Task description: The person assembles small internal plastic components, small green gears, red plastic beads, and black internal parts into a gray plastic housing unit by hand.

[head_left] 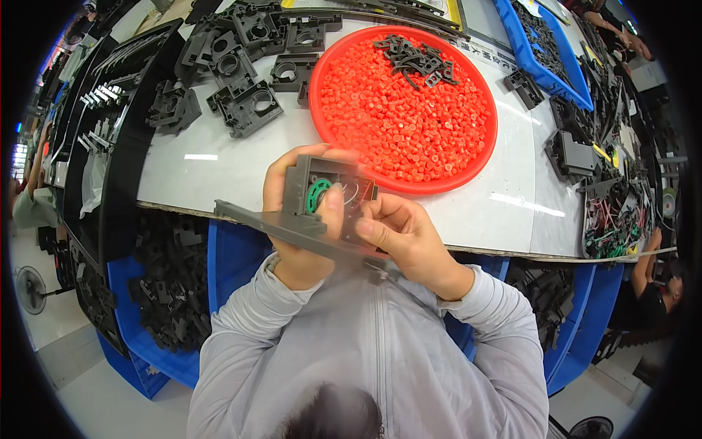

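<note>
Close to my chest, over the table's front edge, is a dark grey plastic housing [296,192] with a long flat arm along its near side. Inside it sits a round green part [317,195], with thin pale wires beside it. My left hand [298,265] wraps round the housing from the left, its thumb reaching into the hollow. Thumb and fingers of my right hand [418,245] are closed at the housing's right edge, beside a small brown-edged piece [374,192]. Motion blurs that side, and what lies under the right fingertips is hidden.
A red round tray [491,139] holds many small red caps [409,139] and a heap of black clips [420,60]. Grey housings [245,102] pile up at the back left. Blue bins [234,256] stand under the table. Wired parts [618,216] lie at right.
</note>
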`<state>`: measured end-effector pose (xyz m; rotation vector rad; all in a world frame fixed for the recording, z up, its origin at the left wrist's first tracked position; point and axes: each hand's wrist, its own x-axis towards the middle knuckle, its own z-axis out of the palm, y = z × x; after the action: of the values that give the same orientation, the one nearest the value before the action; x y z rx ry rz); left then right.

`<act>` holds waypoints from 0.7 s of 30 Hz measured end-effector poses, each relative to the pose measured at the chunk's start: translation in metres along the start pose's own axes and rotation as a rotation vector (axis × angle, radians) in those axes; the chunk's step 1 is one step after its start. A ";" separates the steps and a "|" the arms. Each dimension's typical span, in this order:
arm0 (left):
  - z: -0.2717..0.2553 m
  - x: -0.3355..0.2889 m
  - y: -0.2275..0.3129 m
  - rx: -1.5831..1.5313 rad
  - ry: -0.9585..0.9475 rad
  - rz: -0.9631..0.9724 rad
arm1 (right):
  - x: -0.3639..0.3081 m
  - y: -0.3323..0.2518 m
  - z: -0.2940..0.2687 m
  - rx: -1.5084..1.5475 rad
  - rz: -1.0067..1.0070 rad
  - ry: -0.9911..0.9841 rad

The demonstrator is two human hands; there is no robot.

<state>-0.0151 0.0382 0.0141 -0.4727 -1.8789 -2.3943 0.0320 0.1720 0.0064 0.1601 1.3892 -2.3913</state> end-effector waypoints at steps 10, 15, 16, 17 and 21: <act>0.001 0.002 0.008 -0.074 0.025 -0.119 | 0.003 -0.010 0.006 0.092 -0.017 -0.078; 0.001 -0.002 0.005 -0.015 0.011 -0.055 | 0.004 0.006 0.011 0.089 -0.139 -0.047; 0.000 -0.002 0.005 0.004 0.007 -0.053 | 0.005 0.008 0.011 0.093 -0.182 -0.029; -0.002 0.000 0.004 0.004 0.009 -0.049 | 0.005 0.006 0.010 0.090 -0.182 -0.032; -0.001 0.004 0.007 -0.202 -0.011 -0.086 | 0.002 -0.003 0.000 -0.260 -0.289 0.063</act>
<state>-0.0176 0.0357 0.0218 -0.4261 -1.7023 -2.6573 0.0289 0.1723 0.0082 -0.0375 1.8473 -2.4134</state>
